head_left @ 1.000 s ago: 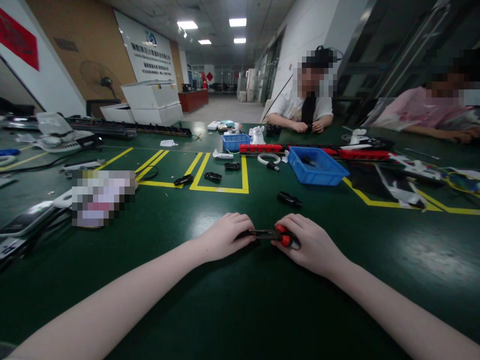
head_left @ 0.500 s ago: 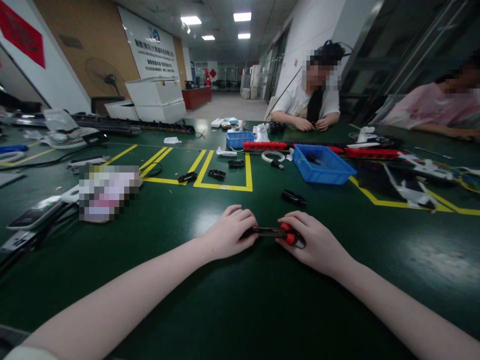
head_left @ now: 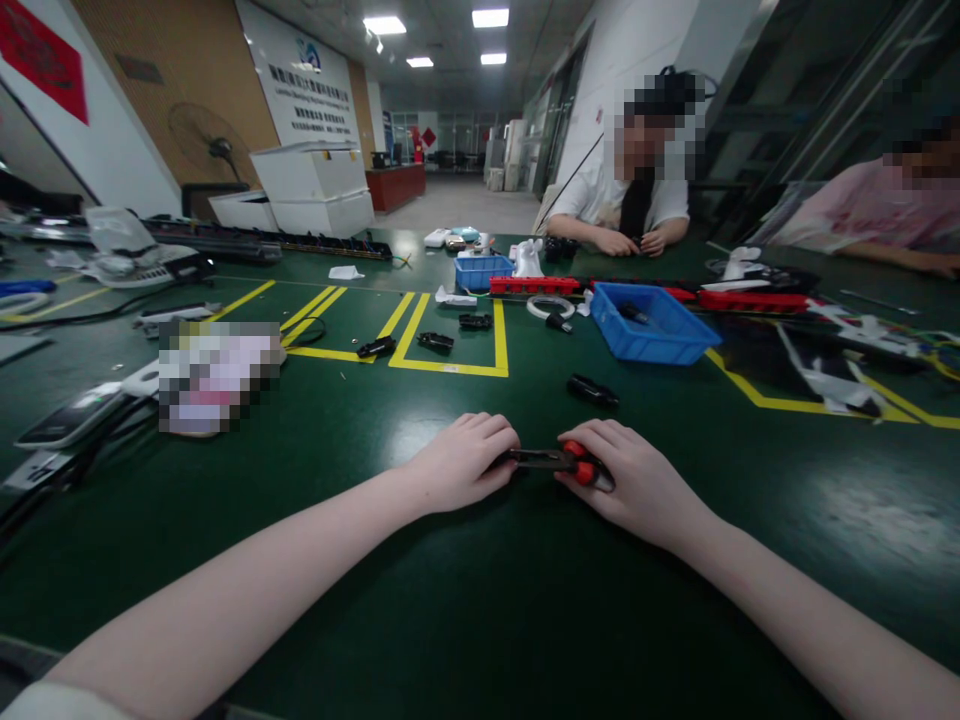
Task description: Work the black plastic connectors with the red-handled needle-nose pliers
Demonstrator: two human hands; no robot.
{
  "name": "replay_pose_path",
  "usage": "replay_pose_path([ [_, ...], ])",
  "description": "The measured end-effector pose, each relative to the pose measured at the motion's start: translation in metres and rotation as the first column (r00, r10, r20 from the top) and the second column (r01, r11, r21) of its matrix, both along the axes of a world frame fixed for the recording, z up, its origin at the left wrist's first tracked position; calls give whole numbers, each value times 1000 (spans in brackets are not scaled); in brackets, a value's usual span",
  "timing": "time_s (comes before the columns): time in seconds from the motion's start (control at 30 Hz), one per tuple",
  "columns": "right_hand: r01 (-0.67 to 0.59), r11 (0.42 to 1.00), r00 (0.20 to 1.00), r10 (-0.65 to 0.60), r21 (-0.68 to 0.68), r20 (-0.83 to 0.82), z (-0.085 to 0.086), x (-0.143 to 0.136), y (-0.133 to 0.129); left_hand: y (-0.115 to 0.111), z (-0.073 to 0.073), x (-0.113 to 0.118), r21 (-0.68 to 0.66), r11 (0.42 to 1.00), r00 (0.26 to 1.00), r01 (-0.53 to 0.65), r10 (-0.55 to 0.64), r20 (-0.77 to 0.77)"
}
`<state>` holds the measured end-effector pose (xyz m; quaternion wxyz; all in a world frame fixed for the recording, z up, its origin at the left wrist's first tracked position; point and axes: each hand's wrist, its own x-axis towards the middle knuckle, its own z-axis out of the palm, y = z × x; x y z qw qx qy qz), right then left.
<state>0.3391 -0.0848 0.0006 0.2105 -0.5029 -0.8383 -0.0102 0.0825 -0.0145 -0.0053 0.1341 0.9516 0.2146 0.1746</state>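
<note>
My right hand (head_left: 626, 475) is closed around the red and black handles of a pair of pliers (head_left: 551, 459), whose dark jaws point left. At the tips of those jaws, my left hand (head_left: 474, 462) pinches a small black part, mostly covered by the fingers. Whether the jaws grip that part cannot be made out. Just beyond my right hand a black cylindrical piece (head_left: 592, 390) lies on the green table (head_left: 480, 610). Farther off, several small black pieces (head_left: 436, 342) rest in and beside a yellow-taped rectangle.
A blue bin (head_left: 652, 335) with a black part inside stands to the right, a smaller blue bin (head_left: 482, 271) behind. Red strips (head_left: 534, 285) run between them. On the left lie a blurred-out phone-like object (head_left: 221, 380) and cables. A co-worker (head_left: 622, 215) sits opposite, another (head_left: 870, 215) at right.
The view has shifted slightly. Both hands keep their hold on the pliers and the small black part, with hardly any movement between them.
</note>
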Motion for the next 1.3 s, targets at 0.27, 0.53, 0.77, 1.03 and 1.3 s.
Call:
replay_pose_path([
  [0.27,-5,1000,1000,5,17,10,-3,2,0,1,2,0,-28,1000,1000,9,-9,-13],
  [0.53,-55,987,996,43,151,82,0,19,5,-2,9,-3,-49,998,999,37,-38,-26],
  [0.77,-117,973,990,100,200,95,4,31,6,-3,6,-4,-113,993,999,40,-42,-18],
  [1.03,-186,957,981,169,224,95,-4,29,3,-4,3,-4,-63,992,988,105,-112,-105],
  [1.3,-153,988,984,150,22,94,3,28,7,-7,10,-2,-1,998,981,69,-68,-182],
])
